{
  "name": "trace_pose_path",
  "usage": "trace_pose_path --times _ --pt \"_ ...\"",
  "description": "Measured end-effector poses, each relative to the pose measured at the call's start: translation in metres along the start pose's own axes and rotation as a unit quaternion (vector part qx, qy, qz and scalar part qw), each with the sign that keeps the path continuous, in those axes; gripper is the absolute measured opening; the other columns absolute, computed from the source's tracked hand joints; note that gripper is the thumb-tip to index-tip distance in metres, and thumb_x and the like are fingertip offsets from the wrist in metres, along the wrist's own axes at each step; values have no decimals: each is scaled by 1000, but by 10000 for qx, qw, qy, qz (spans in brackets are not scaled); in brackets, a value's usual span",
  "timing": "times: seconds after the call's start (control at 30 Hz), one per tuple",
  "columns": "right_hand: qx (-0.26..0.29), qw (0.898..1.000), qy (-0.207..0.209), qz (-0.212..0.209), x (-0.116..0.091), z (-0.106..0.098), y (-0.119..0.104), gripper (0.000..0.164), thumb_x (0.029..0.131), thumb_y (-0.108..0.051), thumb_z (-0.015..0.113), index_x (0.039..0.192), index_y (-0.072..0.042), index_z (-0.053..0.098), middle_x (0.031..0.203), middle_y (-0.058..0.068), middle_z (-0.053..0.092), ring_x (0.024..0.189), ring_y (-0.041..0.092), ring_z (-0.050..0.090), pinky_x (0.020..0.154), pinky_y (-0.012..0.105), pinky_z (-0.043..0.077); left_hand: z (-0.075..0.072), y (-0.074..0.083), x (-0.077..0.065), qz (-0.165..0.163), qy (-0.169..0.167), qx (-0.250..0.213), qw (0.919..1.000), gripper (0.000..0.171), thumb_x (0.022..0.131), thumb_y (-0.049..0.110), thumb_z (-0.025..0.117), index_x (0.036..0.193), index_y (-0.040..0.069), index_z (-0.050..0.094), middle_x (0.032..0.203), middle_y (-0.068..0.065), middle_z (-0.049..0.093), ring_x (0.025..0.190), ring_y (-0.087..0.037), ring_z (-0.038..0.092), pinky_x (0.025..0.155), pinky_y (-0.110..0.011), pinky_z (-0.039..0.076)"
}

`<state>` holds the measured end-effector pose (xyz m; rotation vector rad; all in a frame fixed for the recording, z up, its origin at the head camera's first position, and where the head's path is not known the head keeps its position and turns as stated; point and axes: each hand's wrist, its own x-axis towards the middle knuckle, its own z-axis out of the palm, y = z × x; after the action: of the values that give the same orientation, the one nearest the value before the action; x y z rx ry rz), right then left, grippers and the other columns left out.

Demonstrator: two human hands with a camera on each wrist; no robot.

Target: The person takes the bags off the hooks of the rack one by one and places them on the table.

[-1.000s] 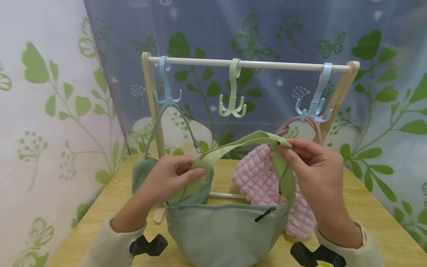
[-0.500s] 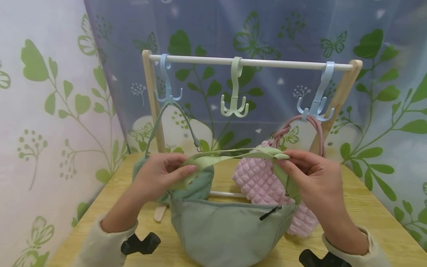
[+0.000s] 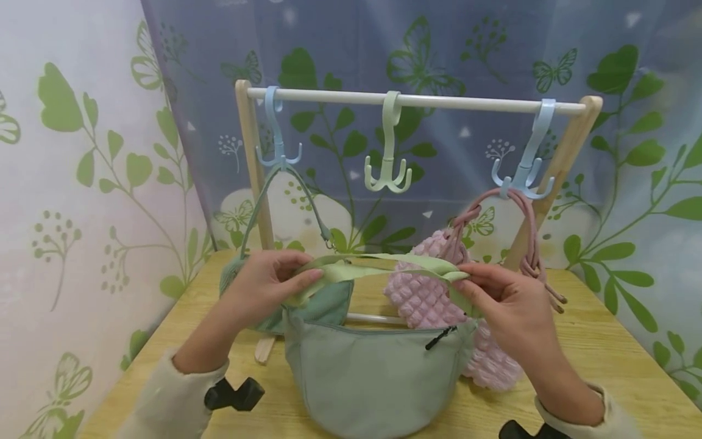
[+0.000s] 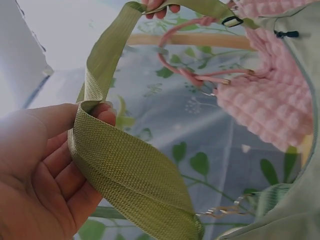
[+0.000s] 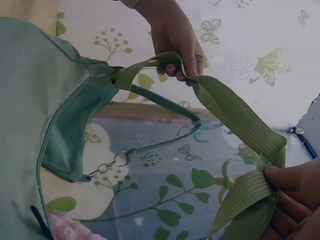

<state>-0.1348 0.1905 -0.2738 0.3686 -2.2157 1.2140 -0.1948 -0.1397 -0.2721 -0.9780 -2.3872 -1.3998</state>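
Note:
A grey-green shoulder bag (image 3: 378,375) with a black zip pull stands in front of me over the table. Its light green webbing strap (image 3: 342,274) stretches between my two hands. My left hand (image 3: 258,289) pinches the strap at the left; in the left wrist view the strap (image 4: 135,155) folds at the thumb and fingertips. At the right, my right hand (image 3: 512,308) pinches a folded part of the strap between thumb and fingers. Beyond the strap, a pale green four-prong hook (image 3: 387,174) hangs from the rack with nothing on it.
The wooden rack's white rod (image 3: 460,102) spans the back. A darker green bag (image 3: 334,302) hangs from the left blue hook (image 3: 281,155). A pink quilted bag (image 3: 422,296) hangs by its handle from the right blue hook (image 3: 523,177). All stand over a wooden table (image 3: 603,360).
The strap's high arch has sunk and flattened between my hands. My right hand has come down a little, my left has shifted slightly left. Both keep their grip on the strap.

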Motion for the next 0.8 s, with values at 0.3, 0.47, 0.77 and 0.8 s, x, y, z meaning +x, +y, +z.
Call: trace_pose_path --times 0.3,0.47,0.77,0.8 --pt "-136 9998 -163 66 1 9 20 18 87 -1 71 104 -2 73 85 11 74 69 -2 66 55 18 51 13 -23 9 -370 -125 236 9990 13 92 17 68 98 6 74 80 0 68 58 -7 49 56 -25 45" --pt "-136 9993 -298 172 3 12 29 18 89 -5 70 107 -1 73 90 14 74 72 -2 66 59 17 53 20 -35 12 -286 -148 406 9987 14 93 18 68 97 6 74 78 1 67 57 -7 45 57 -26 43" --pt "-167 9967 -529 588 5 22 48 19 91 -10 69 108 -2 72 91 13 73 74 -1 66 54 21 51 31 -57 13 -652 -394 385 9964 17 95 23 66 98 8 72 70 2 60 56 -9 45 56 -27 43" --pt "-183 9961 -560 662 4 24 51 20 91 -11 69 108 -3 72 92 13 73 74 -1 66 52 22 50 33 -59 13 -709 -418 378 9959 17 94 22 66 98 7 73 73 1 63 57 -9 48 57 -28 44"
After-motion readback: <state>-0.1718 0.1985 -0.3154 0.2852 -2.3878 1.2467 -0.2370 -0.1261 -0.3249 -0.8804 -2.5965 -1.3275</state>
